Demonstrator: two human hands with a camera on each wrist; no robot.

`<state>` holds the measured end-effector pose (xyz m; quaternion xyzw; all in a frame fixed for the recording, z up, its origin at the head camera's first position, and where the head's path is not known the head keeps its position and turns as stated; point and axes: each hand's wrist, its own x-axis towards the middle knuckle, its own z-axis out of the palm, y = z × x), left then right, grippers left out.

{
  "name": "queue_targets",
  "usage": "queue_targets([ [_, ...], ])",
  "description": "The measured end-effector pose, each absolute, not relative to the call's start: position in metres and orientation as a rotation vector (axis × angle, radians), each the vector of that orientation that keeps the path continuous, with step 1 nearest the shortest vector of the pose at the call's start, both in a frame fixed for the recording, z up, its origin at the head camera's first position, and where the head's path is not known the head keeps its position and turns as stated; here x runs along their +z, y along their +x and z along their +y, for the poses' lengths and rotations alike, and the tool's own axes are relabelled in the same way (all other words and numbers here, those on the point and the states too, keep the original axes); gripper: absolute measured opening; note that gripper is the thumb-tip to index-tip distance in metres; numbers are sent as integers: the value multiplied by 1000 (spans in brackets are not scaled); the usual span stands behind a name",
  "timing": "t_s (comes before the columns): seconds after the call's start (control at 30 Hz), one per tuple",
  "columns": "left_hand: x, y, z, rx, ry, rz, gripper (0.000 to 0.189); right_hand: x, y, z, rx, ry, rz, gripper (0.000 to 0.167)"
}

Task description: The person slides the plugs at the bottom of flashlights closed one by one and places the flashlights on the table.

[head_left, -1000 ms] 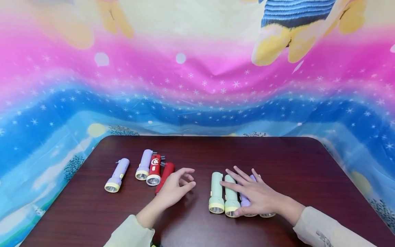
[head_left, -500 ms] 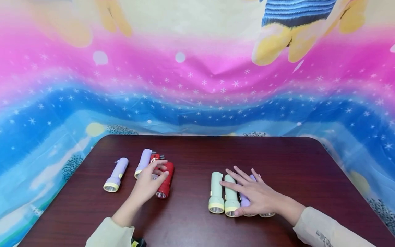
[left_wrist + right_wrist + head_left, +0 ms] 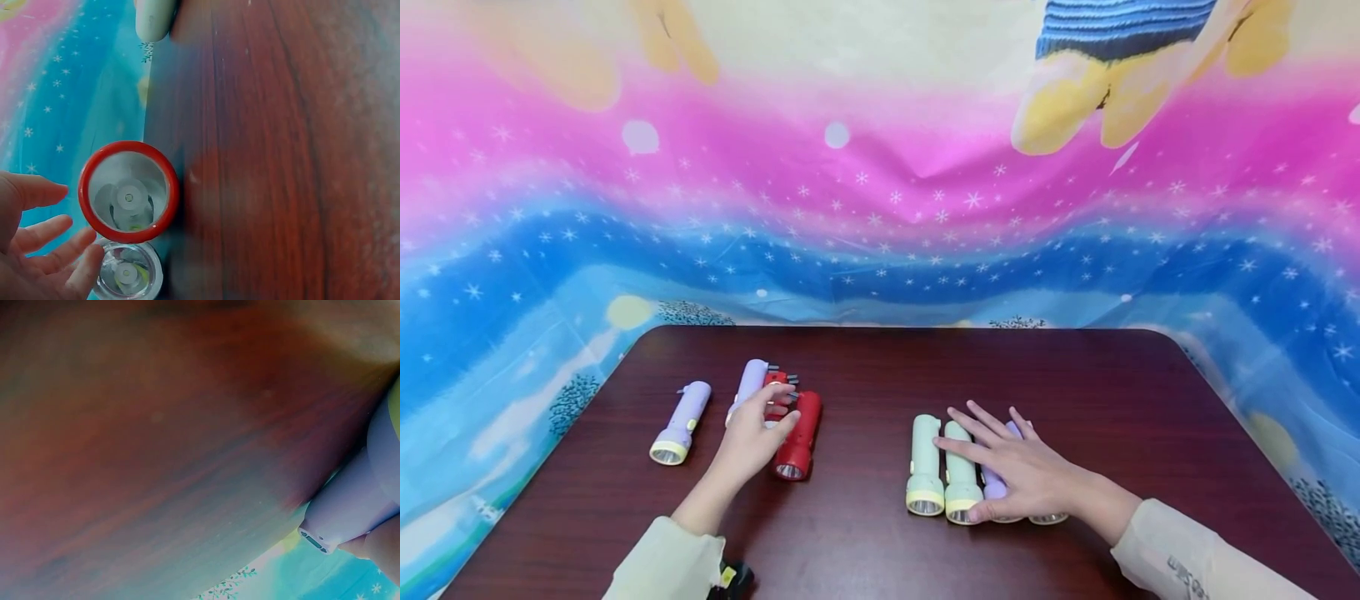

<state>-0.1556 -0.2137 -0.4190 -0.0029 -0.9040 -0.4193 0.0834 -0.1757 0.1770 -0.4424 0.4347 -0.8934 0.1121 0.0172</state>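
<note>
My left hand [image 3: 751, 437], its fingers loosely bent, hovers over a red flashlight [image 3: 777, 378] that it mostly covers. Just right of it lies a plain red flashlight [image 3: 802, 429]; a lavender flashlight [image 3: 751, 379] is on the other side. The left wrist view shows the red-rimmed lens [image 3: 128, 190] and a silver-rimmed lens [image 3: 128, 273] beside my fingers. With fingers spread, my right hand [image 3: 1026, 475] rests over a row of flashlights. Two pale green flashlights [image 3: 926, 458] show at its left, a lavender flashlight [image 3: 992, 483] beneath it, and a further lens [image 3: 1048, 518] peeks out.
Another lavender flashlight [image 3: 682, 423] lies apart at the left of the dark wooden table [image 3: 865, 533]. A black object with a yellow patch [image 3: 737, 581] sits by the left sleeve at the front. A printed cloth [image 3: 880, 208] hangs behind.
My left hand has moved left from the plain red flashlight, uncovering it, and is now over the red flashlight beside it. My right hand stays in place.
</note>
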Motion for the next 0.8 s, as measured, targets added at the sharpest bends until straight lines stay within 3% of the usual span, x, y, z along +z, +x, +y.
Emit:
queue_targets([
  [0.53, -425, -164, -204, -1070, -118, -2840, 42, -441, -175, 176, 341, 1354, -2788, 89],
  [0.8, -423, -168, -198, -1007, -113, -2962, 52, -441, -175, 176, 336, 1348, -2793, 89],
])
